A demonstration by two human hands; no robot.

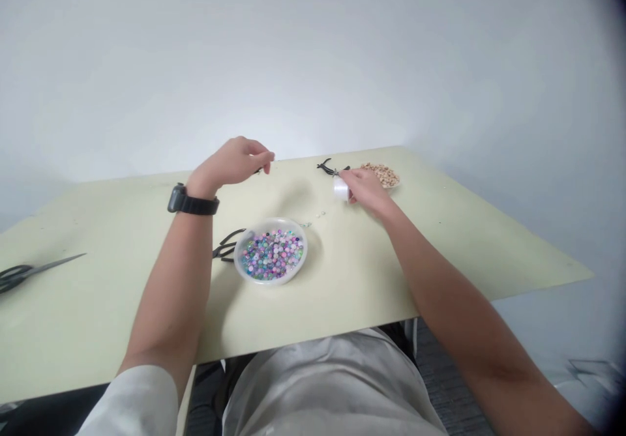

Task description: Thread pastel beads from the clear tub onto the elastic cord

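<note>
My right hand (364, 188) grips a white spool (341, 189), which looks wound with clear thread, at the table's far side. Raised to the left of it, my left hand (244, 161) has its thumb and fingers pinched together; whatever is between them is too fine to make out. Nearer me stands a round white bowl (271, 278) full of small beads in pink, purple, blue and white. A few loose beads (320, 214) lie between the bowl and the spool.
Behind my right hand are black-handled pliers (328, 169) and a dish of tan, nut-like pieces (384, 175). Another black-handled tool (225, 248) lies partly behind the bead bowl. Scissors (29, 273) rest at the far left of the pale yellow table (342, 292), which meets a wall.
</note>
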